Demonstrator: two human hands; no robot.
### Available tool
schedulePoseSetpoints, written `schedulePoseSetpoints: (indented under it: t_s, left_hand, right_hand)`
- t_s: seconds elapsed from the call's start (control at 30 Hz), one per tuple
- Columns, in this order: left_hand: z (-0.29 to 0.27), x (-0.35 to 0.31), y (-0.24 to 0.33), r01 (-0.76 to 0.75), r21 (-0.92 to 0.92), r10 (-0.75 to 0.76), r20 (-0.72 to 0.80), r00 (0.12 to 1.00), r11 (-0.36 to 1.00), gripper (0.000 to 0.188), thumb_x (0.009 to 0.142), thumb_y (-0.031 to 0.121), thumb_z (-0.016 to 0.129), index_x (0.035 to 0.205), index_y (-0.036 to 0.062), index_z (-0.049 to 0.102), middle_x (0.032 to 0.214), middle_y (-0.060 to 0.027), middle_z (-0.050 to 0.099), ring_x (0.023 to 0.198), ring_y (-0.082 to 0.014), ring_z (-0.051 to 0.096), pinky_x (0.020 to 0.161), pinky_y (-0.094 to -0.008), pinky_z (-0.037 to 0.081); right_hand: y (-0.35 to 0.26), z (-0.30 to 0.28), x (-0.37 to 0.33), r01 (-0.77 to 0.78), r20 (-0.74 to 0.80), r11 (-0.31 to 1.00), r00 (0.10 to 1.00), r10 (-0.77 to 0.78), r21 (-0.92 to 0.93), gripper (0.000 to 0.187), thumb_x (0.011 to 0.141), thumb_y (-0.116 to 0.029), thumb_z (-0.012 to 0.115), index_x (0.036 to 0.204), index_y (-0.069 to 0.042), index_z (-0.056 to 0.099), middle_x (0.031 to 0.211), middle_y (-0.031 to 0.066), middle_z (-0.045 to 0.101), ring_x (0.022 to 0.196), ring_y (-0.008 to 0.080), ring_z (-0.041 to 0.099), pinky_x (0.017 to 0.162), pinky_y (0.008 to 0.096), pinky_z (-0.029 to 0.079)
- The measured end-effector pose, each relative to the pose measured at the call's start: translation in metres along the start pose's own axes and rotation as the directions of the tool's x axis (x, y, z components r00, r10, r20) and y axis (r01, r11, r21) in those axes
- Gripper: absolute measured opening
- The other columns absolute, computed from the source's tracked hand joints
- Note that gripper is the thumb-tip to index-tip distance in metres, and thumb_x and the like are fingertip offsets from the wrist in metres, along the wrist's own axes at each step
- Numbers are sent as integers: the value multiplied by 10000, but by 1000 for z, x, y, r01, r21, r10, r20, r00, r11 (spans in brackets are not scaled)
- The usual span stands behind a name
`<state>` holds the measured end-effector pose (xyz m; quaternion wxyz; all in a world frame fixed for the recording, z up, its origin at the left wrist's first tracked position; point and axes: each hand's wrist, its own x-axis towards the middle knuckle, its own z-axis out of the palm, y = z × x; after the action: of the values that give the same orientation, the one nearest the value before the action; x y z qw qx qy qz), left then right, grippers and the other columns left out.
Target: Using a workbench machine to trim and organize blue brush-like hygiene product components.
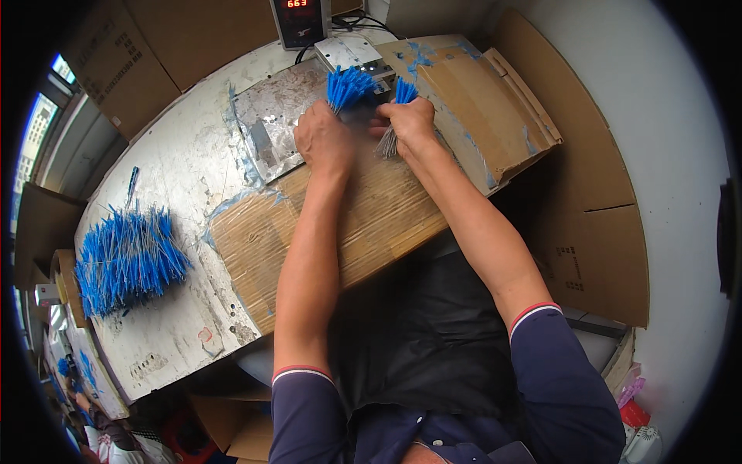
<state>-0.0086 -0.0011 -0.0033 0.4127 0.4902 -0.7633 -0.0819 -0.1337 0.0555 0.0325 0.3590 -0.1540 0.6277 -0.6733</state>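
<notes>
In the head view, a thick bundle of thin blue-ended pieces [350, 85] is gripped by the left hand [318, 135], the fingers of which are bent closely around its lower part; how tightly it is pressed cannot be told, because mostly the back of the hand is shown. A smaller bundle [404, 91] is held by the right hand [411, 120], between the thumb and the bent fingers. Its blue ends are pointed away from the person, and its thin grey tails [389, 144] are hanging out below the hand. The two bundles are held near each other, but apart, at the far side of the table [185, 321].

Behind them a silver metal block [346, 52] is seen, and beyond it a black display box [299, 23] with red lit digits. A worn metal plate [270, 108] is placed to the left of the hands. A flat cardboard sheet [255, 240] is laid nearer to the person, and a cardboard box [483, 100] is located at the right. On the left part of the table, a large heap of similar blue pieces [131, 263] is spread, with a dark pen [134, 181] just beside it.
</notes>
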Motion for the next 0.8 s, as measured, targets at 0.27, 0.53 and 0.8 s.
schedulePoseSetpoints:
  t_s: [0.27, 0.53, 0.8]
  left_hand:
    - [-5, 3, -4, 192, -144, -207, -96, 974, 971, 97, 859, 75, 641, 919, 19, 589, 906, -190, 659, 897, -404, 635, 794, -503, 485]
    - [-6, 2, -2, 180, -145, -197, -112, 974, 973, 123, 816, 36, 649, 925, 24, 593, 910, -178, 657, 937, -392, 612, 823, -494, 469]
    - [-1, 3, -8, 84, -127, -108, -202, 973, 988, 143, 789, 19, 649, 924, 37, 605, 909, -165, 661, 949, -378, 603, 836, -478, 451]
  right_hand:
    - [0, 12, 9, -20, -85, 1000, 996, 19, -11, 94, 762, 152, 624, 826, 116, 566, 772, 227, 662, 585, 319, 706, 447, 393, 606]
    - [-4, 16, 11, -25, -101, 998, 995, 20, -50, 72, 754, 161, 609, 817, 140, 580, 772, 247, 668, 590, 337, 709, 452, 393, 609]
    - [-5, 14, 12, -87, -70, 996, 994, 89, 32, 69, 781, 120, 618, 836, 139, 581, 789, 234, 664, 620, 342, 707, 502, 418, 623]
